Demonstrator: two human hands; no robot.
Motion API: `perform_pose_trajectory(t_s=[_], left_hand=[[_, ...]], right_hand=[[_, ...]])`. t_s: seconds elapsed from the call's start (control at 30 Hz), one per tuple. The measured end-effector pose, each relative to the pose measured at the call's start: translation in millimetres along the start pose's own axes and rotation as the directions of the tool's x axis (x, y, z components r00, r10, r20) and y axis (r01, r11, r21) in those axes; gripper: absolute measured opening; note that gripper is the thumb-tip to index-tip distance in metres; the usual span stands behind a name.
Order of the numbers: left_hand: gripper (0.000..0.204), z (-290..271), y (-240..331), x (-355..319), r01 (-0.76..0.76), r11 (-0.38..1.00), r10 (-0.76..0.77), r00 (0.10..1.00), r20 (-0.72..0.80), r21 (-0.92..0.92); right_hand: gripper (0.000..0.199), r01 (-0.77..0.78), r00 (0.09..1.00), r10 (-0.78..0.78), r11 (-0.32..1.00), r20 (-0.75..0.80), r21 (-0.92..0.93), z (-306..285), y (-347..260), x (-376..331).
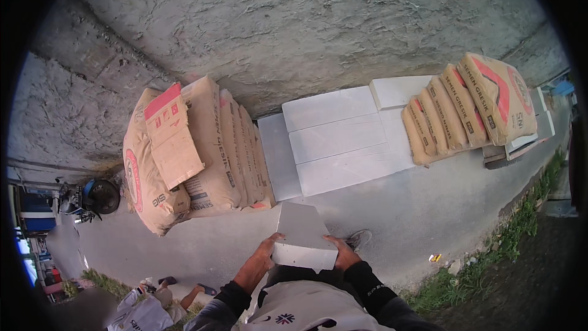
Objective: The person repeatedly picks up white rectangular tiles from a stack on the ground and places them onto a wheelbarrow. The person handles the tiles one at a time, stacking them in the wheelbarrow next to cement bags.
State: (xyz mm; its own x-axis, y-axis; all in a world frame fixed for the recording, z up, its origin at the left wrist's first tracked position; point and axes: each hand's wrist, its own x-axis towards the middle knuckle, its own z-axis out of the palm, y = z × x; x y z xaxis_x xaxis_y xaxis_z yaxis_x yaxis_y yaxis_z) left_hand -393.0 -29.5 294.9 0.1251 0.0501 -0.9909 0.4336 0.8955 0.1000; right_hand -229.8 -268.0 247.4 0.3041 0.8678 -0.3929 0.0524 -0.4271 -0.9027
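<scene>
A white lightweight concrete block is held in front of my body at the bottom middle. My left hand grips its left side and my right hand its right side, fingers partly hidden by the block. Beyond it, against the wall, lies a low stack of similar white blocks, set edge to edge with one raised at the back right. Paper cement bags are piled to the left of the stack, a torn piece of brown cardboard on top. More cement bags rise in a pile on the right.
A rough plastered wall runs along the back. Grey pavement lies between me and the stack. Grass borders it at lower right, near a small yellow packet. A person sits at lower left; a motorcycle stands beyond.
</scene>
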Motion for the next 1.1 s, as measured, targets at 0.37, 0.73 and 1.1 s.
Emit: perform_pose_trajectory(t_s=[0.37,0.73,1.1], left_hand=[[0.035,257,-101,47,0.101,0.915,-0.115,0.993,0.014,0.390],[0.046,599,-167,-6,-0.127,0.685,-0.201,0.913,0.353,0.718],[0.055,911,-153,-92,-0.437,0.542,-0.341,0.666,0.663,0.718]], right_hand=[[0.076,-0.069,0.885,0.181,0.962,-0.430,0.263,-155,65,-215],[0.067,0.052,0.350,0.179,0.976,-0.920,0.209,-308,134,-349],[0.027,0.915,0.163,0.745,0.132,-0.647,0.382,-584,47,-385]])
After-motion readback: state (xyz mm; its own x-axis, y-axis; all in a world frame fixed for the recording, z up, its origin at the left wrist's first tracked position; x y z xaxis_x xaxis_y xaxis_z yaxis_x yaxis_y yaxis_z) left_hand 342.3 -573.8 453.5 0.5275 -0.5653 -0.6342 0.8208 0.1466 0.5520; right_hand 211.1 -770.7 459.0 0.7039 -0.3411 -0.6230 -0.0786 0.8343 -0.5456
